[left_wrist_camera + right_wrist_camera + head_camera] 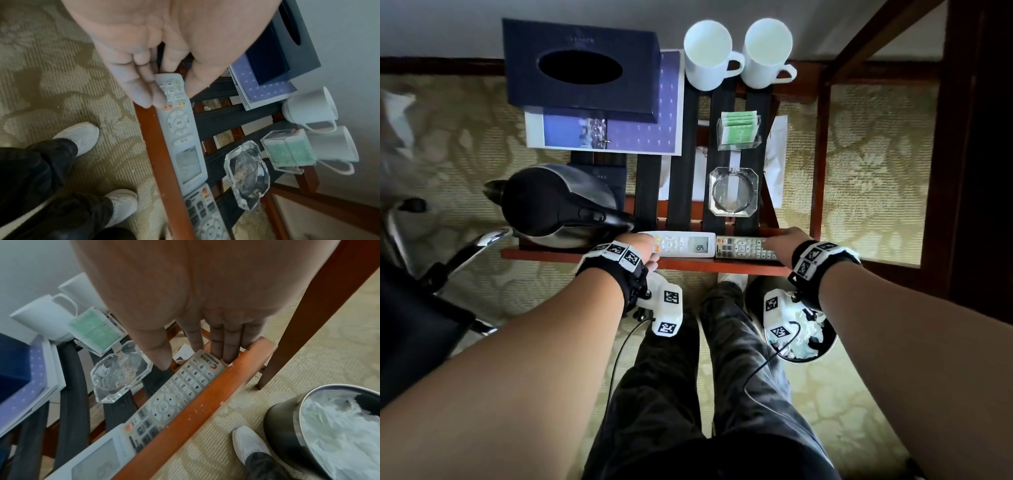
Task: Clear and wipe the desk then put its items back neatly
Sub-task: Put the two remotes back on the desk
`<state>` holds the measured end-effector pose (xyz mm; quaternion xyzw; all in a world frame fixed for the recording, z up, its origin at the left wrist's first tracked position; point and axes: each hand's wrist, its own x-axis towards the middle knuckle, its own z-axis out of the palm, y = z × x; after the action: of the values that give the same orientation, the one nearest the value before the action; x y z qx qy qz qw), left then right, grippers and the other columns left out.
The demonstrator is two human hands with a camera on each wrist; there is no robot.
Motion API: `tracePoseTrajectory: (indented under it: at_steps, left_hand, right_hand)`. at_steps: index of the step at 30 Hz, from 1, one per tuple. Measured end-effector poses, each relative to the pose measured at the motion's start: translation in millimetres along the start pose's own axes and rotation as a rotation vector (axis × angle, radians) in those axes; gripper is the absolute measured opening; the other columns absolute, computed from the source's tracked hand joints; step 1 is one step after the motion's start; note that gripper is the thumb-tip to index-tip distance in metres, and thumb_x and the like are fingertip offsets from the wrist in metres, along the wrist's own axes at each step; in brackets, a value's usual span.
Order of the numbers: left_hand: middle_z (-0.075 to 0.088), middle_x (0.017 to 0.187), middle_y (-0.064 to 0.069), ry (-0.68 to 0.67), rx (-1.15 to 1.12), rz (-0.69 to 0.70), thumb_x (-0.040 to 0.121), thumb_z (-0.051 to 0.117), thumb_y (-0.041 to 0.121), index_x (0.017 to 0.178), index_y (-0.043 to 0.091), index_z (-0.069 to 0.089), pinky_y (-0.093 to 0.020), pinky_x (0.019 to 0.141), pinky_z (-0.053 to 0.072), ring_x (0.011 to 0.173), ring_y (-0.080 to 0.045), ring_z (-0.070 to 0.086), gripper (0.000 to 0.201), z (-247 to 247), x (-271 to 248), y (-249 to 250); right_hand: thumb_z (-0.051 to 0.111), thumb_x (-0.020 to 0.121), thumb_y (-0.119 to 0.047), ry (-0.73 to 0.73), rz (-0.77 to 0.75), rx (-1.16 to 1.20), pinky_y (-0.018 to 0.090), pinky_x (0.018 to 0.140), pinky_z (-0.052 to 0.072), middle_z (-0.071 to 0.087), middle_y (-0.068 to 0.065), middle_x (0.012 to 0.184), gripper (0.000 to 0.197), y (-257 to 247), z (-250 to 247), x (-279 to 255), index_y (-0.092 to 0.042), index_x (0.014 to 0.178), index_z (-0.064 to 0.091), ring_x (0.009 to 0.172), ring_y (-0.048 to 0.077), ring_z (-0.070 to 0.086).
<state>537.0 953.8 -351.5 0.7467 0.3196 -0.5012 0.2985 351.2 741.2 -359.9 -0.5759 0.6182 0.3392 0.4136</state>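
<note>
Hands (pixel 640 248) touch remotes (pixel 681 244) along rack edge (pixel 688 263).

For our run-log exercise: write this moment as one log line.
stage: aligning remotes | left hand: straight fingers on white remote | right hand: straight fingers on grey remote | remotes end to end along rack front rail

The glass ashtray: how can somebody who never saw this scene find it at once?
Find the slatted wooden rack. Behind its two remotes sits the ashtray, in front of the holder of green packets. It alone is clear, thick, eight-sided glass with a round hollow.
</note>
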Motion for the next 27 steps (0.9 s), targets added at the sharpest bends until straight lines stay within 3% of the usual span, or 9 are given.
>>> tracePoseTrajectory:
  at_steps: [3, 5, 8, 12, 15, 18, 22, 24, 27]
  left_hand:
    - [0.059, 0.080, -0.009, 0.041, 0.029, 0.026, 0.102, 0.058, 0.017, 0.085, 0.008, 0.057, -0.036, 0.091, 0.057, 0.075, -0.020, 0.061, 0.019, 5.0, -4.6, -2.6]
    - [0.055, 0.074, -0.009, 0.035, 0.072, 0.082, 0.101, 0.059, 0.018, 0.079, 0.010, 0.050, -0.039, 0.088, 0.053, 0.073, -0.024, 0.058, 0.025, 7.0, -3.8, -8.1]
    - [0.053, 0.072, -0.008, -0.004, 0.090, 0.125, 0.101, 0.056, 0.018, 0.081, 0.010, 0.048, -0.039, 0.080, 0.045, 0.083, -0.027, 0.056, 0.023, 7.4, -1.5, -15.2]
    - [0.060, 0.077, -0.006, -0.104, 0.135, 0.185, 0.100, 0.064, 0.023, 0.090, 0.010, 0.057, -0.038, 0.076, 0.054, 0.072, -0.024, 0.063, 0.018, -0.4, 5.0, -19.6]
    - [0.048, 0.071, -0.005, -0.195, 0.177, 0.195, 0.100, 0.061, 0.018, 0.082, 0.013, 0.055, -0.026, 0.052, 0.041, 0.050, -0.014, 0.047, 0.020, -5.6, 1.5, -18.6]
    - [0.057, 0.076, -0.009, -0.184, 0.267, 0.244, 0.098, 0.066, 0.019, 0.089, 0.008, 0.063, -0.030, 0.059, 0.044, 0.054, -0.017, 0.051, 0.015, -6.9, -3.6, -14.9]
    - [0.063, 0.082, -0.011, -0.218, 0.371, 0.314, 0.093, 0.071, 0.026, 0.098, -0.002, 0.064, -0.034, 0.064, 0.052, 0.062, -0.023, 0.061, 0.029, -5.4, -23.7, -8.2]
    - [0.075, 0.089, -0.008, -0.165, 0.457, 0.376, 0.092, 0.073, 0.034, 0.100, 0.006, 0.067, -0.037, 0.074, 0.063, 0.075, -0.019, 0.076, 0.030, -5.3, -39.4, -5.4]
    - [0.077, 0.088, -0.007, -0.140, 0.505, 0.421, 0.088, 0.077, 0.040, 0.101, 0.010, 0.067, -0.043, 0.077, 0.064, 0.077, -0.018, 0.078, 0.034, -10.5, -70.9, 1.6]
  right_hand:
    - [0.068, 0.092, -0.026, -0.002, 0.007, -0.009, 0.032, 0.081, 0.046, 0.065, 0.016, 0.119, 0.058, 2.1, -1.0, 3.0, -0.004, 0.142, 0.050, 0.095, 0.029, 0.060]
    - [0.067, 0.095, -0.024, -0.006, 0.010, -0.010, 0.032, 0.080, 0.043, 0.063, 0.017, 0.127, 0.058, 2.0, -1.9, 1.3, -0.003, 0.144, 0.047, 0.097, 0.029, 0.057]
    - [0.067, 0.095, -0.025, -0.041, -0.012, -0.009, 0.028, 0.077, 0.041, 0.064, 0.012, 0.132, 0.045, 0.5, -3.1, 3.9, -0.011, 0.136, 0.059, 0.101, 0.028, 0.060]
    - [0.071, 0.091, -0.029, 0.006, 0.035, -0.023, 0.032, 0.071, 0.047, 0.065, 0.010, 0.097, 0.041, -3.8, -10.4, -1.3, -0.005, 0.122, 0.060, 0.081, 0.027, 0.062]
    - [0.072, 0.090, -0.025, 0.024, -0.024, -0.040, 0.029, 0.066, 0.047, 0.061, 0.005, 0.083, 0.034, -0.3, -14.1, -5.4, -0.008, 0.117, 0.061, 0.071, 0.020, 0.058]
    - [0.077, 0.087, -0.024, 0.005, -0.096, 0.010, 0.027, 0.067, 0.048, 0.065, 0.002, 0.086, 0.034, 2.8, -14.9, -7.8, -0.014, 0.118, 0.067, 0.076, 0.017, 0.061]
    - [0.079, 0.087, -0.027, -0.045, -0.154, 0.064, 0.027, 0.057, 0.049, 0.069, 0.000, 0.076, 0.012, 1.6, -19.1, -22.7, -0.021, 0.096, 0.074, 0.063, 0.014, 0.062]
    - [0.079, 0.087, -0.029, -0.050, -0.185, 0.099, 0.028, 0.056, 0.049, 0.071, 0.000, 0.073, 0.012, 0.0, -25.0, -32.6, -0.020, 0.093, 0.076, 0.058, 0.015, 0.060]
    - [0.080, 0.087, -0.028, -0.056, -0.216, 0.167, 0.026, 0.052, 0.048, 0.069, 0.000, 0.065, 0.014, -5.1, -43.1, -53.0, -0.016, 0.093, 0.076, 0.052, 0.015, 0.055]
